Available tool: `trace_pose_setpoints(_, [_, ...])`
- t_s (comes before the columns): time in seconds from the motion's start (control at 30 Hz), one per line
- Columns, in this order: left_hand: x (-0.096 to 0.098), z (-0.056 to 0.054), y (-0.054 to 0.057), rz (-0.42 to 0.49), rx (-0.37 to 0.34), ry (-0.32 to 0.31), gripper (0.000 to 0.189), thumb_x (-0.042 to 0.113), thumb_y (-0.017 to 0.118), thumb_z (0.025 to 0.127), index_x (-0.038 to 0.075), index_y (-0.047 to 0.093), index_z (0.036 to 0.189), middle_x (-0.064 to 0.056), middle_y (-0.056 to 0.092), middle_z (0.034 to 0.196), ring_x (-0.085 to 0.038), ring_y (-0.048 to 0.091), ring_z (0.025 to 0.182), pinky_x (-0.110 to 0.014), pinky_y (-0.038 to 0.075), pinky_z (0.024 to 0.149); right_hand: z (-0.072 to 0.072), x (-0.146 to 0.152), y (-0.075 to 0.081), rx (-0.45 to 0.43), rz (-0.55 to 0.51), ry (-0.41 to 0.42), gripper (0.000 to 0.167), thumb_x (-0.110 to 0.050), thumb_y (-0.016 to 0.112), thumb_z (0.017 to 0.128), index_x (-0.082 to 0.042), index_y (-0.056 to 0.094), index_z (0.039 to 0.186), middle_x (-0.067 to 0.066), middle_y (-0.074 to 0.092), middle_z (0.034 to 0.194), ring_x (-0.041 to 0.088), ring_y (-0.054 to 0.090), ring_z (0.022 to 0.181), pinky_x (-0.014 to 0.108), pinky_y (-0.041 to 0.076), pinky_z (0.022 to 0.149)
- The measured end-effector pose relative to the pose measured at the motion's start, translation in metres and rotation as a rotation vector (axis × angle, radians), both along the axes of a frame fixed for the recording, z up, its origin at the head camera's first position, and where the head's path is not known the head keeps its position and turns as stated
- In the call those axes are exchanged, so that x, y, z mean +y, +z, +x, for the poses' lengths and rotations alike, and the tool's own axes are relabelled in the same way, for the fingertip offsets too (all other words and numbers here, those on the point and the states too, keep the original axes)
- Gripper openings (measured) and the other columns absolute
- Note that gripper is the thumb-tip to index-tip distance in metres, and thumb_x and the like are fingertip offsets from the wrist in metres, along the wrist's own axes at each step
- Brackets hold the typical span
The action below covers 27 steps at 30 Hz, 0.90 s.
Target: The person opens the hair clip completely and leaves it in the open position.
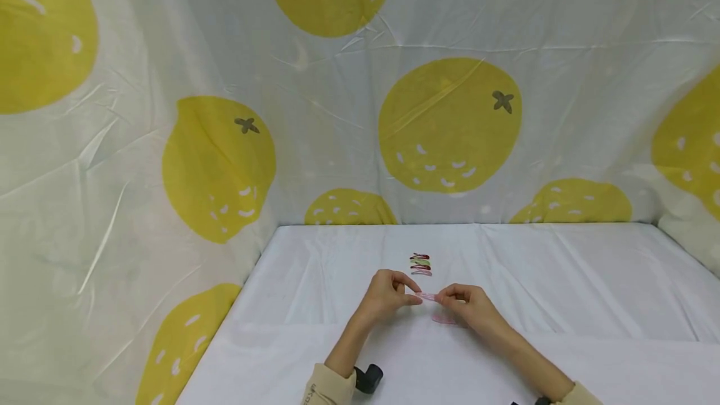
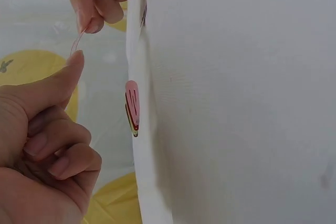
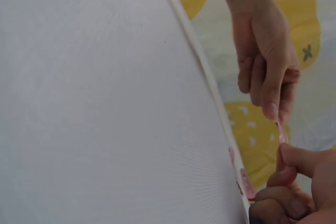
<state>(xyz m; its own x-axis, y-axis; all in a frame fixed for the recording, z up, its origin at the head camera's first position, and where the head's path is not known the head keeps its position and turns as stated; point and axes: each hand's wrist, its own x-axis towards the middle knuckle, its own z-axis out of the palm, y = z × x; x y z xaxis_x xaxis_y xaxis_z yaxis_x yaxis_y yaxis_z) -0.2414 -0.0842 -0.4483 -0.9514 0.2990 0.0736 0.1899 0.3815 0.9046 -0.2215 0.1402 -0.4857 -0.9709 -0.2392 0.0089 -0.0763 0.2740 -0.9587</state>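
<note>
A pink hair clip (image 1: 427, 297) is stretched between my two hands above the white table. My left hand (image 1: 388, 294) pinches one end between thumb and fingertip; my right hand (image 1: 471, 306) pinches the other end. In the right wrist view the same hair clip (image 3: 282, 132) shows as a thin pink strip between the fingertips. Beyond the hands lies a neat column of several snap hair clips (image 1: 420, 265), red, yellow-green and pink. More pink clips (image 1: 443, 319) lie on the table beneath my right hand, partly hidden by it.
White cloth covers the table (image 1: 292, 355). Behind it and to the left hangs a white curtain (image 1: 326, 117) with yellow lemon prints. A black wrist-worn device (image 1: 369, 379) sits by the left sleeve.
</note>
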Motion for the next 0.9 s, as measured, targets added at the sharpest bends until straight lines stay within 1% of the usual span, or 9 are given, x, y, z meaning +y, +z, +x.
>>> trace_pose_setpoints(0.1, [0.0019, 0.0004, 0.0018, 0.019, 0.026, 0.007, 0.008, 0.003, 0.087, 0.08, 0.0, 0.08, 0.082, 0.008, 0.036, 0.05, -0.006, 0.027, 0.049, -0.021, 0.022, 0.048, 0.0005, -0.0004, 0.0023, -0.111, -0.083, -0.01, 0.03, -0.024, 0.068, 0.1, 0.002, 0.072, 0.113, -0.006, 0.059, 0.074, 0.003, 0.044, 0.063, 0.018, 0.038, 0.059])
trace_pose_setpoints(0.17, [0.0026, 0.001, 0.0025, 0.021, 0.033, 0.015, 0.008, 0.003, 0.087, 0.08, 0.0, 0.079, 0.08, 0.007, 0.037, 0.05, -0.006, 0.027, 0.05, -0.021, 0.022, 0.048, 0.0011, -0.0004, 0.0037, -0.158, -0.118, -0.013, 0.032, -0.025, 0.068, 0.1, 0.003, 0.07, 0.116, -0.008, 0.045, 0.064, 0.005, 0.032, 0.055, 0.019, 0.03, 0.051])
trace_pose_setpoints(0.2, [0.0027, 0.001, 0.0027, 0.021, 0.033, 0.019, 0.008, 0.002, 0.087, 0.079, 0.0, 0.079, 0.08, 0.007, 0.037, 0.05, -0.006, 0.028, 0.05, -0.021, 0.023, 0.049, 0.0015, -0.0003, 0.0043, -0.166, -0.127, -0.01, 0.033, -0.025, 0.068, 0.1, 0.003, 0.07, 0.117, -0.009, 0.039, 0.061, 0.005, 0.03, 0.053, 0.019, 0.028, 0.049])
trace_pose_setpoints(0.33, [0.0016, 0.0011, 0.0026, 0.023, 0.027, 0.025, 0.009, 0.004, 0.087, 0.08, 0.0, 0.08, 0.08, 0.006, 0.04, 0.05, -0.006, 0.03, 0.05, -0.02, 0.024, 0.049, 0.0024, 0.0002, 0.0061, -0.159, -0.145, 0.007, 0.037, -0.026, 0.069, 0.1, 0.005, 0.068, 0.119, -0.009, 0.036, 0.059, 0.005, 0.028, 0.051, 0.02, 0.026, 0.048])
trace_pose_setpoints(0.5, [-0.0004, -0.0004, 0.0015, 0.035, 0.017, 0.027, 0.009, 0.007, 0.087, 0.082, 0.001, 0.08, 0.08, 0.007, 0.044, 0.05, -0.006, 0.031, 0.05, -0.021, 0.025, 0.049, 0.0032, -0.0013, 0.0078, -0.147, -0.134, -0.004, 0.04, -0.03, 0.071, 0.099, 0.004, 0.068, 0.12, -0.008, 0.036, 0.061, 0.005, 0.028, 0.051, 0.02, 0.027, 0.048])
trace_pose_setpoints(0.7, [-0.0008, -0.0018, -0.0008, 0.035, 0.031, 0.018, 0.011, 0.007, 0.086, 0.083, -0.001, 0.08, 0.078, 0.006, 0.046, 0.05, -0.006, 0.031, 0.049, -0.021, 0.024, 0.048, 0.0027, -0.0035, 0.0062, -0.09, -0.12, -0.026, 0.033, -0.031, 0.073, 0.097, -0.003, 0.073, 0.115, -0.005, 0.05, 0.068, 0.005, 0.03, 0.05, 0.018, 0.029, 0.05])
trace_pose_setpoints(0.77, [-0.0006, -0.0016, -0.0014, 0.028, 0.038, 0.013, 0.011, 0.006, 0.086, 0.083, -0.002, 0.079, 0.078, 0.007, 0.045, 0.05, -0.006, 0.031, 0.049, -0.021, 0.024, 0.048, 0.0023, -0.0036, 0.0057, -0.073, -0.115, -0.017, 0.032, -0.031, 0.072, 0.098, -0.003, 0.074, 0.112, -0.005, 0.051, 0.065, 0.005, 0.03, 0.049, 0.018, 0.028, 0.05])
trace_pose_setpoints(0.83, [-0.0003, -0.0009, -0.0014, 0.022, 0.041, 0.008, 0.011, 0.006, 0.085, 0.083, -0.002, 0.079, 0.078, 0.007, 0.043, 0.05, -0.006, 0.031, 0.049, -0.021, 0.024, 0.048, 0.0018, -0.0037, 0.0053, -0.059, -0.104, 0.0, 0.032, -0.032, 0.07, 0.099, -0.002, 0.074, 0.11, -0.004, 0.046, 0.058, 0.005, 0.03, 0.048, 0.018, 0.028, 0.049])
trace_pose_setpoints(0.9, [0.0, -0.0002, -0.0011, 0.023, 0.035, 0.003, 0.012, 0.006, 0.084, 0.084, -0.002, 0.078, 0.078, 0.007, 0.043, 0.051, -0.007, 0.031, 0.049, -0.021, 0.024, 0.048, 0.0016, -0.0038, 0.005, -0.051, -0.102, 0.022, 0.034, -0.033, 0.069, 0.099, 0.0, 0.072, 0.109, -0.006, 0.041, 0.055, 0.005, 0.029, 0.048, 0.018, 0.03, 0.05])
